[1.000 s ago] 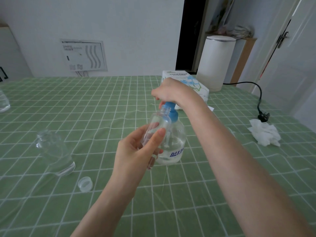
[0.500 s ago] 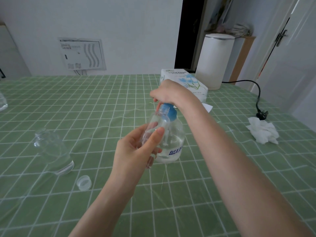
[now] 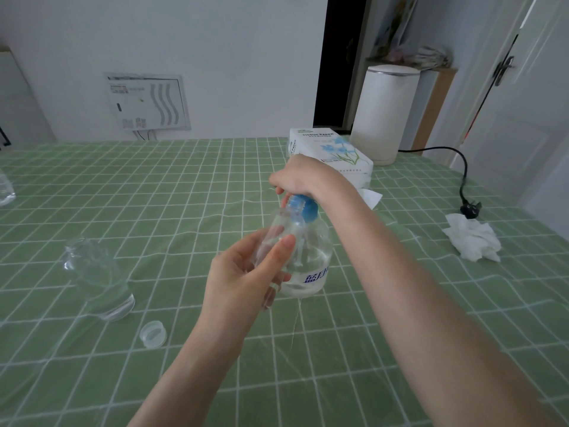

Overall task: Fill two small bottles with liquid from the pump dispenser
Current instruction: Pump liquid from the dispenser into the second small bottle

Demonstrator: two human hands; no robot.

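Little had moved since the earlier frames: both hands and the bottles held the same positions, and only the view had shifted slightly.

The pump dispenser point(image 3: 311, 266), a clear round bottle with a blue pump head point(image 3: 308, 209) and some clear liquid in its lower part, stood upright on the green checked surface point(image 3: 154, 195). The right hand point(image 3: 303, 177) was curled over the top of the pump head, fingers closed round it. The left hand point(image 3: 243, 272) gripped a small bottle point(image 3: 278, 229) between thumb and fingers, just in front of the dispenser. This clear bottle was tilted, its open neck up against the pump head. The spout itself could not be made out.

A second bottle point(image 3: 98, 282), clear and uncapped, stood well to the left of the dispenser. A clear cap point(image 3: 153, 334) lay near it, to the dispenser's left and nearer the camera.

Behind the dispenser was a tissue box point(image 3: 332, 149), and beyond that a white cylindrical appliance point(image 3: 385, 115). To the dispenser's right lay a crumpled tissue point(image 3: 471, 241), with a black plug point(image 3: 469, 208) just behind it.
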